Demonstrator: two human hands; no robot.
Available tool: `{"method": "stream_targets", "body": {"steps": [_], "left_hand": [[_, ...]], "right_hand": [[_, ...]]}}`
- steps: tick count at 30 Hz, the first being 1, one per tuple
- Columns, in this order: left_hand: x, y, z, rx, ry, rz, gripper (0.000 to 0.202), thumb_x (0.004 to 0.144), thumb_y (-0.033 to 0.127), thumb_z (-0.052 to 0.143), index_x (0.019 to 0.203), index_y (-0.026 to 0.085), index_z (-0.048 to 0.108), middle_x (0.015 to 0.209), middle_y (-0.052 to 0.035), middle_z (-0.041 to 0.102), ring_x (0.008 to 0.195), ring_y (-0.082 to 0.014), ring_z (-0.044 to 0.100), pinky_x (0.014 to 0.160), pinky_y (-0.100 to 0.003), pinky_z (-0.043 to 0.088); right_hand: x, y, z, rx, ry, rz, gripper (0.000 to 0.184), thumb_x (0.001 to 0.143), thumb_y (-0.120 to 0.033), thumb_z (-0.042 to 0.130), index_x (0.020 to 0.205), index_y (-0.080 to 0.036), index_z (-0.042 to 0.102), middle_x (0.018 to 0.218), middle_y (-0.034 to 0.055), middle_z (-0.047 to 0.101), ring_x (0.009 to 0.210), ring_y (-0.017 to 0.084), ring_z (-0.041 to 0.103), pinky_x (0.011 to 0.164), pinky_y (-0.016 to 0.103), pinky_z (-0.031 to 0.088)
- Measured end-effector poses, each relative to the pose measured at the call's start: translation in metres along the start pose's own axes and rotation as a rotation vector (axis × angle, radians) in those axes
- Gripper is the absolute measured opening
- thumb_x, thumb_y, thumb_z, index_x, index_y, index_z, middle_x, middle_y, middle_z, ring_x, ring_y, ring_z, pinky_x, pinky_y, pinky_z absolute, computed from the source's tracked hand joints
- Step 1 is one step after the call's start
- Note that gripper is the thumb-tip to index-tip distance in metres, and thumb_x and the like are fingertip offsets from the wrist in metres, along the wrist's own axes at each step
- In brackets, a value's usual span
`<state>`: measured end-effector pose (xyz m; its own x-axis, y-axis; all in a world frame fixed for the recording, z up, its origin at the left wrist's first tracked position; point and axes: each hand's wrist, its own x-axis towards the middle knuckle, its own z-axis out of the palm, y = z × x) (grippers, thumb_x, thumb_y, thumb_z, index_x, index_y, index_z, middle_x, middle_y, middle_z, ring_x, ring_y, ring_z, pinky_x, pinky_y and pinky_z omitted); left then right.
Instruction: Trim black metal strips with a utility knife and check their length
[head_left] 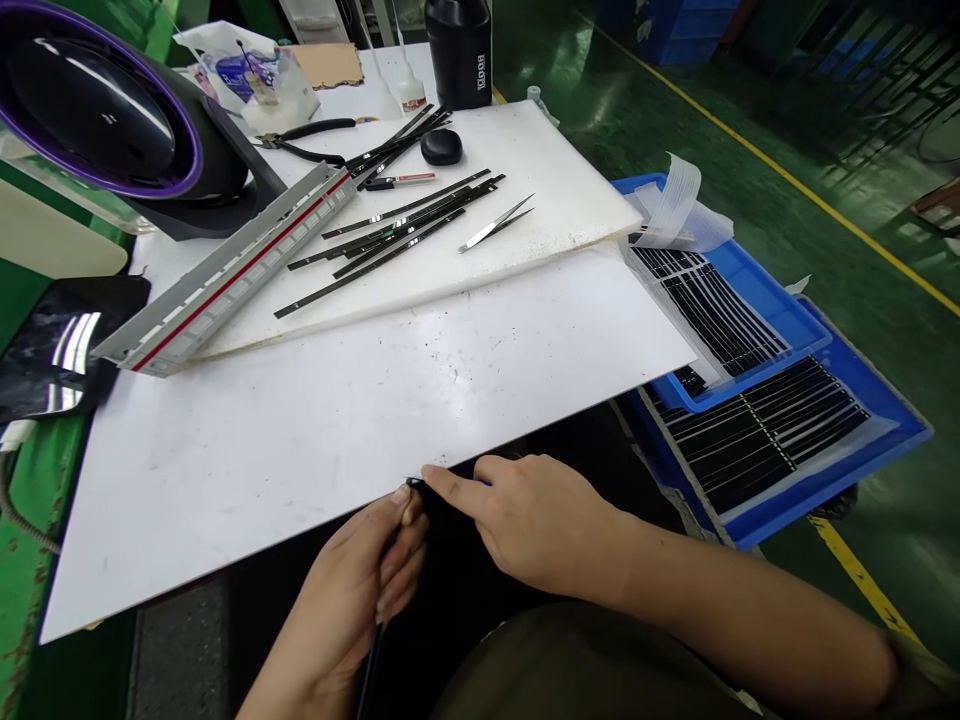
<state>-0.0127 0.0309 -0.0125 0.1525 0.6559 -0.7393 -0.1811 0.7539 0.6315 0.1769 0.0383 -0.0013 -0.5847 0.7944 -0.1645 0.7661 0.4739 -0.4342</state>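
Note:
Just below the front edge of the white board [315,420], my left hand [360,590] is closed around a thin black strip [373,660] that runs down toward my lap. My right hand [525,520] pinches the strip's top end with thumb and forefinger, right beside my left thumb. Both hands touch the same strip. Its lower part is hidden against dark clothing.
Several loose black strips [397,225], tweezers [495,225], a grey ruler-like rail with a red line [232,270], black pliers [307,135] and a small black case [441,146] lie on the upper white sheet. Blue trays [780,400] holding strips stand at right. A black bottle [459,50] stands behind.

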Motion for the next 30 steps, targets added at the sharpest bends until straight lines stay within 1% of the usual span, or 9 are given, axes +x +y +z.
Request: {"method": "stream_targets", "body": {"steps": [11,18,25,30], "left_hand": [[-0.0008,0.0003,0.0016,0.022,0.015,0.005,0.037,0.088,0.048,0.06,0.068,0.019,0.047,0.046,0.0096,0.031,0.037,-0.0037,0.018,0.034,-0.013,0.018],[-0.0001,0.0012,0.0012,0.051,0.009,0.021,0.035,0.087,0.047,0.061,0.069,0.02,0.048,0.045,0.01,0.031,0.038,-0.0041,0.017,0.033,-0.013,0.019],[0.0011,0.0004,-0.0022,0.061,-0.001,0.02,0.034,0.089,0.046,0.059,0.07,0.02,0.048,0.045,0.0098,0.032,0.037,-0.0044,0.018,0.034,-0.013,0.018],[0.0008,0.0007,-0.0016,0.061,-0.009,0.016,0.035,0.087,0.047,0.061,0.069,0.02,0.048,0.045,0.0099,0.032,0.037,-0.0042,0.018,0.034,-0.013,0.019]], "right_hand": [[-0.0002,-0.0018,-0.0023,-0.06,0.006,-0.017,0.057,0.093,-0.018,0.041,0.149,-0.026,0.037,0.085,0.0034,0.064,0.058,0.02,0.06,0.048,0.03,0.034],[0.0006,0.0001,-0.0013,-0.023,-0.018,0.008,0.057,0.094,-0.017,0.042,0.15,-0.027,0.035,0.086,0.004,0.065,0.064,0.019,0.062,0.054,0.029,0.04],[0.0,0.0004,-0.0042,0.012,0.007,0.004,0.055,0.096,-0.02,0.039,0.15,-0.03,0.037,0.09,0.0033,0.068,0.065,0.021,0.064,0.055,0.032,0.04],[0.0009,0.0008,-0.0046,0.012,0.01,-0.007,0.054,0.095,-0.02,0.039,0.149,-0.03,0.038,0.091,0.0037,0.068,0.066,0.021,0.064,0.055,0.032,0.041]]}}
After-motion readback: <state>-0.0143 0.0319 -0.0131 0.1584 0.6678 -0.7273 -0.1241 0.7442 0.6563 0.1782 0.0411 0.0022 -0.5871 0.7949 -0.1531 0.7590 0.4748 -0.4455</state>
